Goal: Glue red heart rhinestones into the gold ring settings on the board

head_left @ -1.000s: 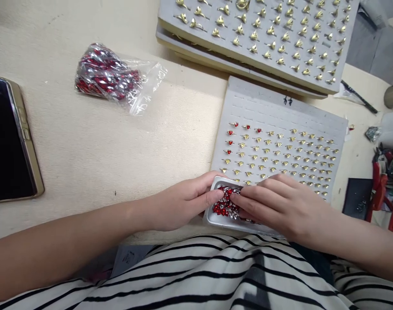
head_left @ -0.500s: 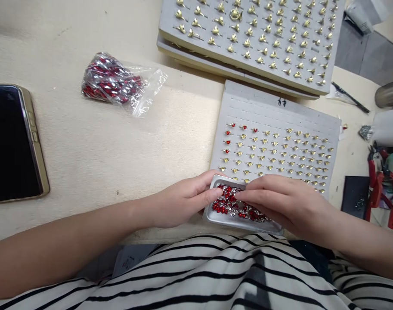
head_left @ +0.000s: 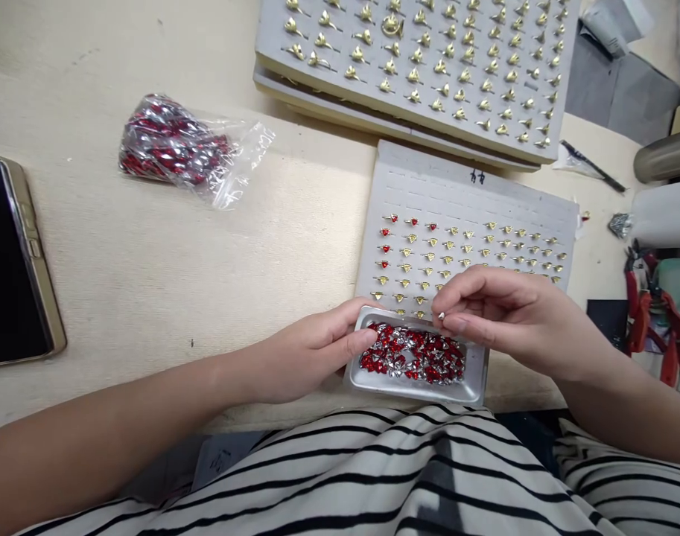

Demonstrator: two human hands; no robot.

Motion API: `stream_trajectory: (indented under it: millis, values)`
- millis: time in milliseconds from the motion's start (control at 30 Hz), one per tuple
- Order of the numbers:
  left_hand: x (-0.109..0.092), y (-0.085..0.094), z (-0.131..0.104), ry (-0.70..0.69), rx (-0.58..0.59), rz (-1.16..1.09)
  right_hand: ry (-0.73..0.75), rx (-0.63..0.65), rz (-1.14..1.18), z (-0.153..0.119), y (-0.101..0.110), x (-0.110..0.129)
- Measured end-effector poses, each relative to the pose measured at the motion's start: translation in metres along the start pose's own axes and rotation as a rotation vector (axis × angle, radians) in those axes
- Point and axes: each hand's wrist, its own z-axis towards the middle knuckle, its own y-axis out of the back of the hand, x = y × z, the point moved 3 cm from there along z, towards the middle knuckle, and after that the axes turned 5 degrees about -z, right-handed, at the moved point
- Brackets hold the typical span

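My left hand (head_left: 311, 350) grips the left end of a small metal tray (head_left: 474, 383), thumb over its rim. Inside lie many red rhinestones (head_left: 429, 357) with silver backs. Above the tray's far right side, my right hand (head_left: 496, 309) pinches one small rhinestone (head_left: 442, 316), silver side showing, between thumb and fingertips. Just beyond both hands is a grey foam board (head_left: 418, 175) with rows of gold rings (head_left: 429, 257). Several rings at its left corner carry red stones; the others seen there have bare gold settings. My right hand hides part of its lower rows.
A clear bag (head_left: 172, 145) of red and silver stones lies left of the boards. A phone (head_left: 16, 260) is at the far left. Stacked foam boards (head_left: 340, 93) with gold rings stand at the back. Red-handled pliers (head_left: 644, 320) and a black pen (head_left: 593, 165) lie on the right.
My right hand has risen out of the tray and now pinches a rhinestone above its rim. The left hand still holds the tray. The whole view has shifted slightly.
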Motion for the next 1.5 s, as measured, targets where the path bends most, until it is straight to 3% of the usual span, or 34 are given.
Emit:
stream_trajectory:
  millis: [567,767,967,1133,1500]
  values:
    - [0.002,0.001,0.000,0.038,-0.019,0.016,0.116,-0.084,-0.125,-0.001,-0.002,-0.003]
    - [-0.002,0.000,-0.001,0.044,-0.009,0.022,-0.073,0.032,0.220,0.004,-0.003,-0.008]
    - [-0.002,0.000,0.000,0.037,-0.010,0.047,-0.169,0.129,0.479,0.010,-0.008,-0.013]
    - [0.000,0.001,-0.001,0.038,-0.013,0.053,-0.226,0.140,0.539,0.011,-0.008,-0.013]
    - [-0.003,0.001,-0.001,0.042,-0.024,0.055,-0.179,0.150,0.553,0.014,-0.010,-0.015]
